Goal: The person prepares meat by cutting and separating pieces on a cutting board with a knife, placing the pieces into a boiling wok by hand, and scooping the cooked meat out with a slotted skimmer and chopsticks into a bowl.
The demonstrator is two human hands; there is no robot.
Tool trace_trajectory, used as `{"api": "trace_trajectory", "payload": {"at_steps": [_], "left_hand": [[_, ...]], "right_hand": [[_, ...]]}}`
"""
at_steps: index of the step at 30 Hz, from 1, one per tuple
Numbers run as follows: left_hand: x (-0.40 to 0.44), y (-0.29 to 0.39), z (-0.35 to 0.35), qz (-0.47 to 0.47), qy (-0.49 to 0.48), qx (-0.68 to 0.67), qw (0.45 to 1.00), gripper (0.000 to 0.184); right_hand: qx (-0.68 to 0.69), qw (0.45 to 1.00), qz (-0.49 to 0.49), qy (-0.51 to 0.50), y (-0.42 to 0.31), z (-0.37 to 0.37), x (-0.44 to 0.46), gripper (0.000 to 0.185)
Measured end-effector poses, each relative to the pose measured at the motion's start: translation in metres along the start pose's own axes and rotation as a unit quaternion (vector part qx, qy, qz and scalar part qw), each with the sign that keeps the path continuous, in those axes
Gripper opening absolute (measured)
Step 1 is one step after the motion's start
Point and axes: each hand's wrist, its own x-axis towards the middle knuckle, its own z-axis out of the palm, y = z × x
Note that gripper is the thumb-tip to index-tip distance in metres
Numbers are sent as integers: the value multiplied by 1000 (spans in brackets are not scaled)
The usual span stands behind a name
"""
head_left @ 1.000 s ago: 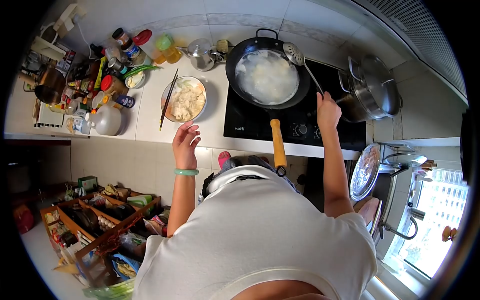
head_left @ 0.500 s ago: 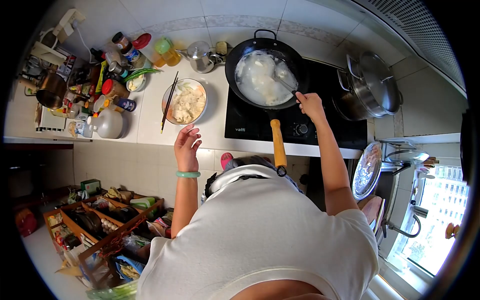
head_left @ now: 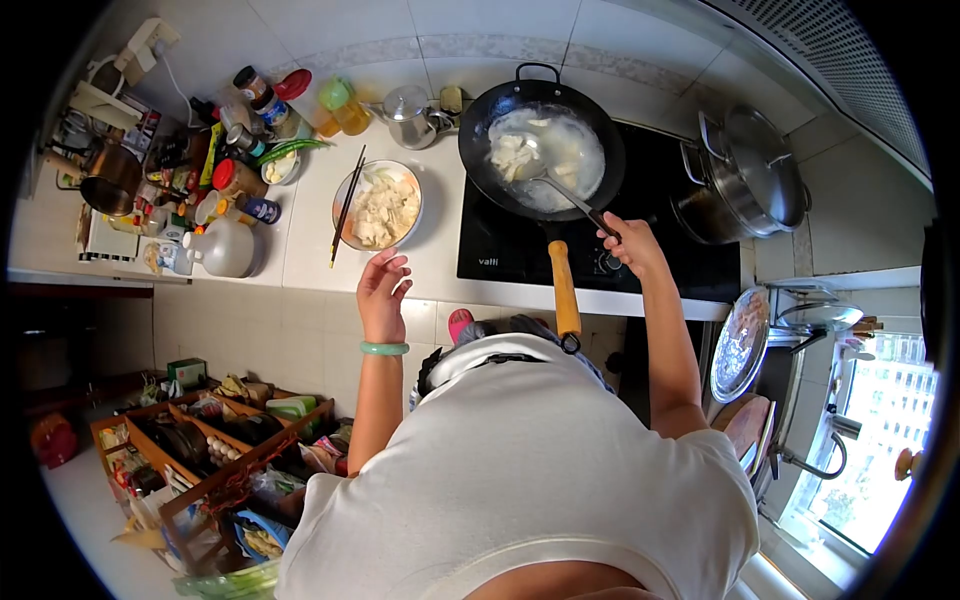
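My right hand [head_left: 632, 243] grips the dark handle of a metal ladle [head_left: 568, 194], whose head sits among pale food [head_left: 512, 157] in the wok. Cloudy, whitish liquid fills the bottom of the black wok [head_left: 480, 185], and its wooden handle [head_left: 563, 285] points towards me. My left hand [head_left: 382, 290] is empty, with loosely curled fingers apart, at the counter's front edge. Just beyond it stands a bowl [head_left: 417, 222] of pale, lumpy food [head_left: 383, 213]. Dark chopsticks [head_left: 347, 207] rest across the bowl's left side.
The wok stands on a black cooktop [head_left: 490, 245]. To its right is a large lidded steel pot [head_left: 735, 190]. A metal kettle [head_left: 408, 118], an oil bottle [head_left: 345, 108], a white jug [head_left: 222, 248] and several jars line the counter. Crates of food [head_left: 215, 440] stand low on the left.
My right hand has drawn the ladle back and to the right, bringing pale pieces up at the liquid's surface. The left hand stays near the bowl.
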Motion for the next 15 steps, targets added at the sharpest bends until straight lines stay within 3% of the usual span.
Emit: {"api": "trace_trajectory", "payload": {"at_steps": [15], "left_hand": [[13,3,65,12,-111,11,994,25]], "right_hand": [[99,987,-75,98,20,2,-31,36]]}}
